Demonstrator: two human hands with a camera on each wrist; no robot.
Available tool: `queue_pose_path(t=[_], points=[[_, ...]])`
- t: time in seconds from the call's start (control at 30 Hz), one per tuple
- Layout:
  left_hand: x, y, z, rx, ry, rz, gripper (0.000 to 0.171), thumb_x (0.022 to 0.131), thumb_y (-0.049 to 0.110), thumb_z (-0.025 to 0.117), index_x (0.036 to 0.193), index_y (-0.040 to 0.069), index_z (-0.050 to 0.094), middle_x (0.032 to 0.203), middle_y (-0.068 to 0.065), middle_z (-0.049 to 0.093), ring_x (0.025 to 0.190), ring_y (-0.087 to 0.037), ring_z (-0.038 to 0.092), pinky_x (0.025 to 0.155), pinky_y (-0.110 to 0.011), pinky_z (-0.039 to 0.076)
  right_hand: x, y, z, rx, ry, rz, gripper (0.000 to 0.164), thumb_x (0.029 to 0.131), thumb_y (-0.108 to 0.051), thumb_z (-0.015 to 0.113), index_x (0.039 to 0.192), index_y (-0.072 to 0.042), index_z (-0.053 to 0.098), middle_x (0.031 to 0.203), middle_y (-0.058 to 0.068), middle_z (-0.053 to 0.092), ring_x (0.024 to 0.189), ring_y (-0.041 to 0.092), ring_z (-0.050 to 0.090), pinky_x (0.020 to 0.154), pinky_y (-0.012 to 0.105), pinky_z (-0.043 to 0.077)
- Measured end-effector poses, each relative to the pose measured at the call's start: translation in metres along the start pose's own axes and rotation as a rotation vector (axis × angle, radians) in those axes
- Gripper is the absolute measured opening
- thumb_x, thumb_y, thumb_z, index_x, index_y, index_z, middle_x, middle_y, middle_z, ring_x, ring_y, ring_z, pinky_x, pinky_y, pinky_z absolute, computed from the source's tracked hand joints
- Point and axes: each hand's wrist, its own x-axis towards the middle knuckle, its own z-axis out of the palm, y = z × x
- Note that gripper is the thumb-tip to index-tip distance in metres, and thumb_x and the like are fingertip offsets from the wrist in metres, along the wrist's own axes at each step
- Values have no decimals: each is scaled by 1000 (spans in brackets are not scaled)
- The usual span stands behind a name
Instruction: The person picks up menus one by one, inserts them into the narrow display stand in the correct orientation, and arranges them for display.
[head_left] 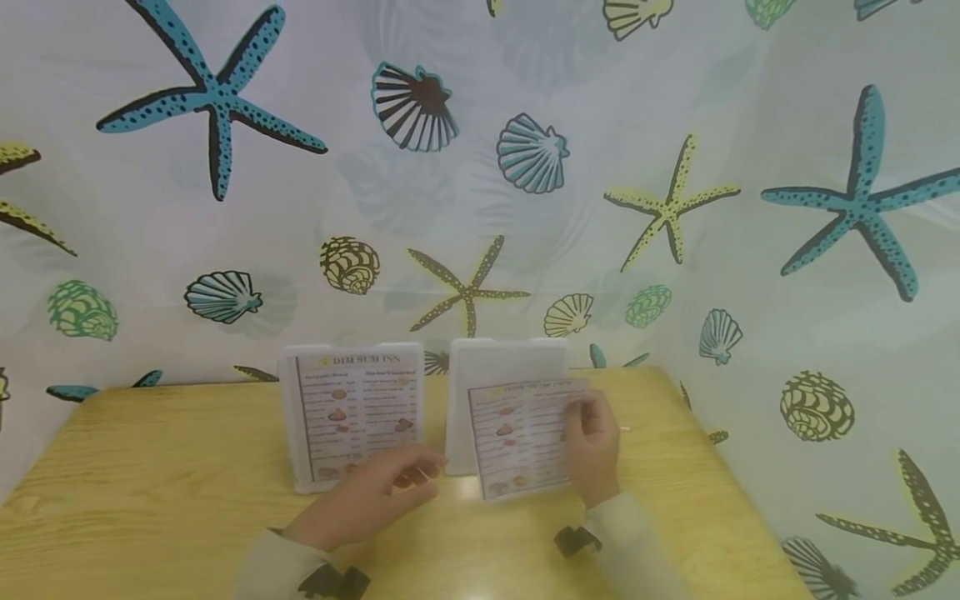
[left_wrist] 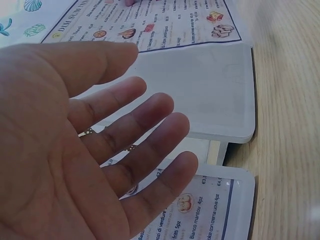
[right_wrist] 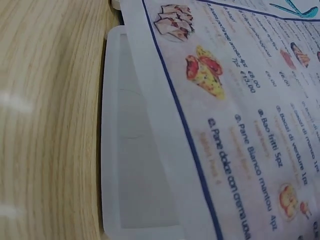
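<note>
My right hand (head_left: 596, 450) pinches a printed menu sheet (head_left: 517, 442) headed "Dim Sum Inn" near its right edge. The sheet tilts in front of a white stand-up board (head_left: 510, 362) and covers much of it. The right wrist view has the sheet (right_wrist: 240, 100) close up, with the blank board (right_wrist: 135, 175) behind it; the hand is hidden there. My left hand (head_left: 367, 496) holds nothing, its fingers apart and slightly bent in the left wrist view. It is in front of a second white board bearing a similar menu (head_left: 330, 417), hiding that menu's lower right corner.
Both boards stand side by side near the back of a wooden table (head_left: 165, 500). A pale curtain (head_left: 480, 208) printed with starfish and shells hangs close behind the table and along its right side.
</note>
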Motion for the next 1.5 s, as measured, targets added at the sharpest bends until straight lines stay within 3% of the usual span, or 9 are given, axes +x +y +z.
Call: queue_pose_path(t=[0.3, 0.47, 0.6, 0.73, 0.93, 1.17, 1.5], points=[[-2, 2, 0, -54, 30, -28, 39, 104, 37, 62, 136, 13, 61, 136, -5, 64, 116, -22, 62, 102, -53, 51, -4, -2, 7, -17, -69, -78, 11, 105, 3, 51, 111, 3, 60, 102, 15, 68, 82, 8, 62, 65, 21, 55], [-3, 3, -1, -67, 38, -61, 42, 104, 39, 62, 139, 17, 59, 139, -3, 62, 119, -23, 61, 101, -51, 52, -6, -8, 11, 17, -101, -68, 10, 105, 0, 53, 111, 1, 61, 100, 13, 68, 83, 9, 63, 66, 23, 57], [-2, 2, -2, -56, 46, -38, 39, 105, 36, 62, 138, 17, 59, 137, -5, 63, 118, -25, 62, 100, -51, 53, -8, -10, 14, 34, -135, -103, 11, 105, 0, 54, 112, 0, 62, 97, 14, 67, 78, 12, 63, 65, 26, 58], [0, 3, -2, -43, 74, -32, 34, 105, 33, 62, 136, 19, 61, 133, -3, 64, 117, -23, 63, 100, -51, 53, -10, -9, 17, 64, -183, -127, 15, 105, 2, 53, 116, 0, 62, 102, 18, 68, 82, 13, 66, 66, 29, 61], [3, 5, -2, -16, 159, -21, 32, 102, 32, 65, 134, 23, 64, 119, 6, 68, 107, -15, 65, 95, -40, 54, -12, -10, 21, 125, -246, -89, 14, 104, 3, 53, 116, 2, 61, 106, 15, 69, 85, 13, 68, 69, 31, 62], [4, 5, -2, 20, 290, -11, 13, 100, 29, 69, 112, 23, 69, 100, 12, 69, 95, -9, 66, 86, -31, 57, -15, -13, 26, 150, -269, -69, 12, 103, 3, 56, 113, 3, 63, 104, 21, 70, 82, 14, 70, 69, 32, 62], [3, 6, -4, 32, 361, -1, 7, 99, 30, 70, 101, 24, 70, 89, 14, 68, 88, -8, 67, 81, -30, 58, -20, -14, 29, 192, -304, -58, 15, 103, 5, 54, 115, 3, 62, 106, 21, 70, 82, 13, 70, 71, 31, 62]])
